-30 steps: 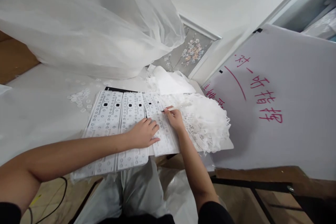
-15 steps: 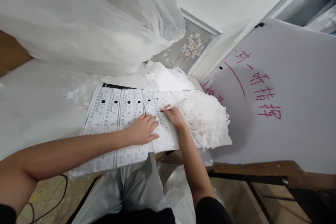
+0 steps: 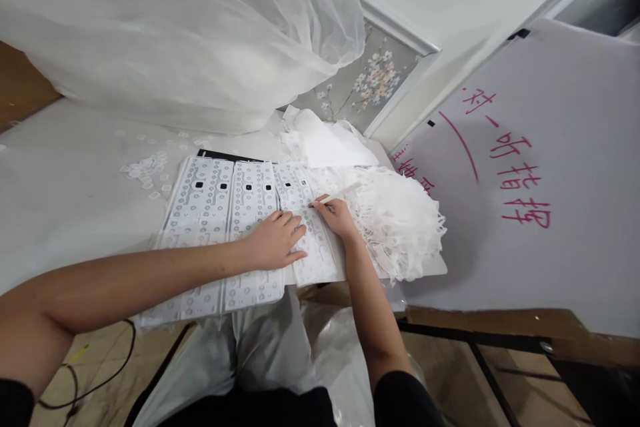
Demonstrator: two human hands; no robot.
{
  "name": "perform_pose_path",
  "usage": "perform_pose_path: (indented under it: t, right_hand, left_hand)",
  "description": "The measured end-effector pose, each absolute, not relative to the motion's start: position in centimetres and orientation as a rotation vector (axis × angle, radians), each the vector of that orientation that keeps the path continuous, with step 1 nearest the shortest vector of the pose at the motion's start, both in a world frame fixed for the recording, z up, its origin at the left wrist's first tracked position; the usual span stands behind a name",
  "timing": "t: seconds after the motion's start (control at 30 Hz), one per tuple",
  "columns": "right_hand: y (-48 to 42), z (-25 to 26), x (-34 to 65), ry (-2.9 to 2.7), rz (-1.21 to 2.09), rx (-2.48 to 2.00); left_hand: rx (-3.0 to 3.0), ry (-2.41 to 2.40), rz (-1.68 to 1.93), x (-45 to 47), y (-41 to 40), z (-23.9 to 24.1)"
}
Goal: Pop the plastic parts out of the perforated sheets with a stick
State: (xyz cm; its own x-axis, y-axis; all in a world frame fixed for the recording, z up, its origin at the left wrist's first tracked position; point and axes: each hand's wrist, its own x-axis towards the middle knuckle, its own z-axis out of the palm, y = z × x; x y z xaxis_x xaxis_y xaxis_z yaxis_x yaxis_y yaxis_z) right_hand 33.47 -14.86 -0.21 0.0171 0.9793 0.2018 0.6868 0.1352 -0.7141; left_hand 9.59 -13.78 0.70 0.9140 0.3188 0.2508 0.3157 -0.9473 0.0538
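Three white die-cut sheets [image 3: 210, 213] with rows of small shapes and a few black squares lie side by side on the white table [image 3: 70, 213]. My left hand [image 3: 277, 240] lies flat on the sheets, fingers stretched out, pressing them down. My right hand [image 3: 337, 217] pinches a thin white stick-like tool [image 3: 343, 193], its tip touching the rightmost sheet [image 3: 305, 227]. A fluffy heap of white cut-out scrap [image 3: 405, 227] lies just to the right of that hand.
Sheer white fabric [image 3: 175, 40] hangs over the back of the table. Small loose white pieces [image 3: 145, 170] are scattered at the left. A white board with red writing [image 3: 520, 180] leans at the right. A black cable [image 3: 100, 380] runs on the floor below.
Both hands stay in almost the same spot on the sheets. The view has shifted slightly; the right hand's tool tip has edged along the rightmost sheet.
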Motion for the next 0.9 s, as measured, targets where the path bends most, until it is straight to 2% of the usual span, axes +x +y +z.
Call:
perform_pose_path:
  t: [0.47, 0.7, 0.9]
  right_hand:
    - [-15.0, 0.1, 33.3, -1.808, 0.461, -1.638]
    - [-15.2, 0.1, 32.0, -2.133, 0.118, -1.636]
    - [-14.8, -0.8, 31.2, -2.117, -0.027, -1.739]
  left_hand:
    - [3.078, 0.492, 0.402, 9.6, -13.8, 0.7]
    - [3.049, 0.482, 0.414, 9.5, -13.7, 0.8]
    - [3.054, 0.471, 0.403, 9.7, -13.9, 1.1]
